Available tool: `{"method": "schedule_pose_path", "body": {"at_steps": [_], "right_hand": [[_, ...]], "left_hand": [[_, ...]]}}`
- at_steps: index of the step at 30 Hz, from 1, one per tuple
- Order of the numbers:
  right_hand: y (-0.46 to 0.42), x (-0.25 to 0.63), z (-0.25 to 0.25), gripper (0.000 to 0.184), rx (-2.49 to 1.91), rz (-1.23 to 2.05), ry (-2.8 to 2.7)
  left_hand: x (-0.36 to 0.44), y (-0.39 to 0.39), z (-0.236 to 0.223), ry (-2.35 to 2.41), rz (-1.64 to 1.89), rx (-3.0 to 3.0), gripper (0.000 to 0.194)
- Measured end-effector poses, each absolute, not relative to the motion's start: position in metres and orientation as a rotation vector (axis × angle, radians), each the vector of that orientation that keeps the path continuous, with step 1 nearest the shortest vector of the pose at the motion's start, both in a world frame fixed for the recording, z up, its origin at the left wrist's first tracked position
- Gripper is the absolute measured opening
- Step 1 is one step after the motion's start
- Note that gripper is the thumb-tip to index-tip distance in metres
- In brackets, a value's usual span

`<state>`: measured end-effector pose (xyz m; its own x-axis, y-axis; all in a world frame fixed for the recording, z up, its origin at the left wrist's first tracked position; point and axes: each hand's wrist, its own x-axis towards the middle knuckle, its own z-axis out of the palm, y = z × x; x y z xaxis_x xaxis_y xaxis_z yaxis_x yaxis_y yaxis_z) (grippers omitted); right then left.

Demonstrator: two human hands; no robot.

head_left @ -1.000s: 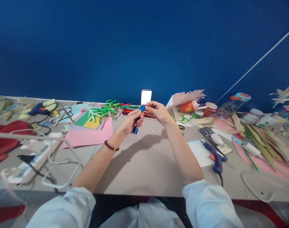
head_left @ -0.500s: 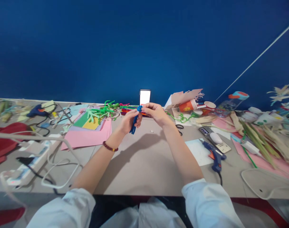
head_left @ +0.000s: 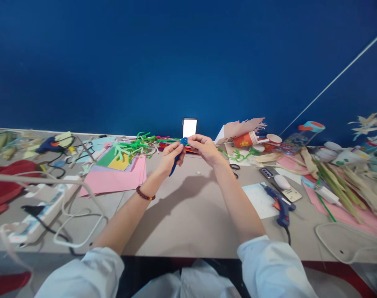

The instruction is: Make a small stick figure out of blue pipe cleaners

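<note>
Blue pipe-cleaner twist (head_left: 176, 164) sits pinched between left hand (head_left: 171, 159) and right hand (head_left: 205, 150). Green pipe cleaners (head_left: 135, 145) and pink craft paper (head_left: 114, 182) lie left of it, a blue hot glue gun (head_left: 280, 205) right.

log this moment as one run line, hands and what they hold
left hand: grips blue pipe cleaner | right hand: pinches blue coil | nearby: green pipe cleaners, hot glue gun

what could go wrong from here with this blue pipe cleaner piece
The small blue coil is pinched only between the fingertips of the left hand and right hand, so it might slip or unwind. The blue pipe cleaner stem could also spring loose. The glue gun lies near the right forearm, so a wide movement might knock it, and it may be hot.
</note>
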<state>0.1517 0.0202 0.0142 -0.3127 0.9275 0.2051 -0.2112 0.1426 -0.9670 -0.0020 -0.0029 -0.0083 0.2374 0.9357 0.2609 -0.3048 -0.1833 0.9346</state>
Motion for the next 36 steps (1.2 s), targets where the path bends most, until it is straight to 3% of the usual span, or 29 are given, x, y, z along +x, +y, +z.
{"method": "schedule_pose_path", "body": {"at_steps": [15,26,32,36], "right_hand": [[0.013,0.147,0.020,0.030,-0.729,1.446,-1.362],[0.015,0.148,0.019,0.028,-0.792,1.233,-1.434],[0.012,0.146,0.019,0.029,-0.752,1.289,-1.477],[0.016,0.146,0.017,0.027,-0.844,1.124,-1.433]], "left_hand": [[-0.012,-0.008,0.000,0.378,0.953,0.970,0.030],[-0.005,0.001,0.003,0.633,1.128,1.017,0.031],[-0.004,0.001,0.001,0.647,1.176,1.014,0.027],[-0.002,0.000,0.000,0.718,1.218,1.052,0.028]]}}
